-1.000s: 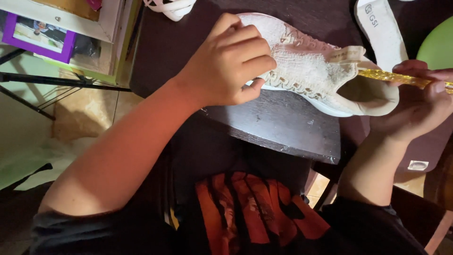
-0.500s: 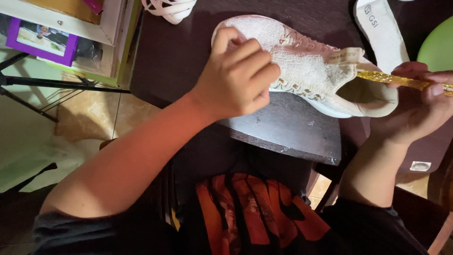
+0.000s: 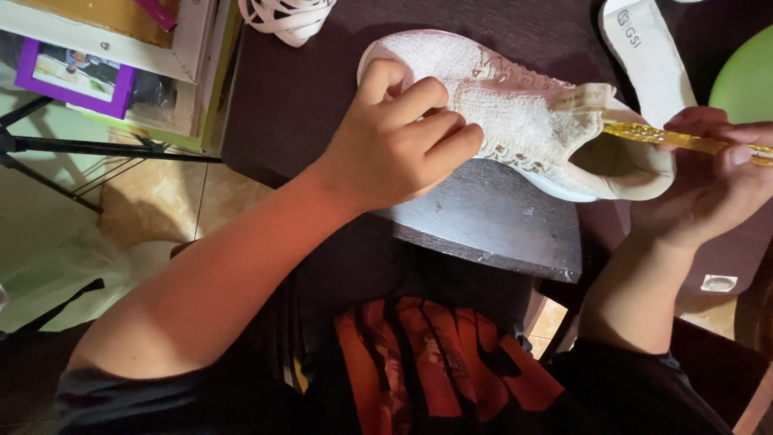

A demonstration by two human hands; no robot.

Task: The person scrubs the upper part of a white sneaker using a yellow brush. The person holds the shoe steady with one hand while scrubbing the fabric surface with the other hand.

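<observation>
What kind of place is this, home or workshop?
Probably a home. A dark wooden table holds a white knit shoe, framed pictures lean at the left over a tiled floor, and a loose insole lies nearby.

The shoe (image 3: 515, 121) is white with a bumpy knit pattern, and it has little pinkish-tan marks along the top. The stick (image 3: 676, 138) poking into it is shiny yellow-gold (it sparkles like glitter). The worktop (image 3: 483, 217) is very dark brown, almost black. A white insole (image 3: 644, 56) lies on it. A bright green round thing (image 3: 745, 76) peeks in at the side. The picture frame (image 3: 72, 76) is purple. The shirt (image 3: 435, 370) is black with big orange-red shapes.
</observation>
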